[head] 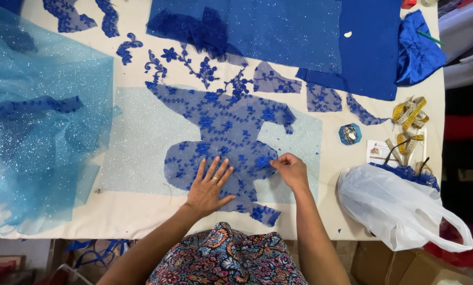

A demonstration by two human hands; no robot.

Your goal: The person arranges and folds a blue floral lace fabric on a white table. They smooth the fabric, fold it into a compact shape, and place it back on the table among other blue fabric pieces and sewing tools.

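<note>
- Both hands rest on the blue lace piece (223,132): the left hand (209,184) lies flat with fingers spread, pressing the lower part of the lace, while the right hand (290,170) is closed in a pinch at the lace's right edge; whether a pin sits between the fingertips is too small to tell.
- Lace runs away from the person, its long axis going from the near table edge up and slightly left toward the loose floral sprigs (194,63); the right hand is the one at the edge, the left sits further inside.
- Sheer and dark blue, the lace carries embroidered flowers and has an irregular cut outline with a lobe sticking out on the right.
- Beneath it lies a pale blue glitter sheet (136,142) on the cream table (136,211).
- Light blue tulle (35,132) is heaped at the left.
- Royal blue fabric (368,47) lies at the far side.
- Near the right are a yellow tape measure (410,113), a small hexagonal box (350,133) and a white plastic bag (395,206).
</note>
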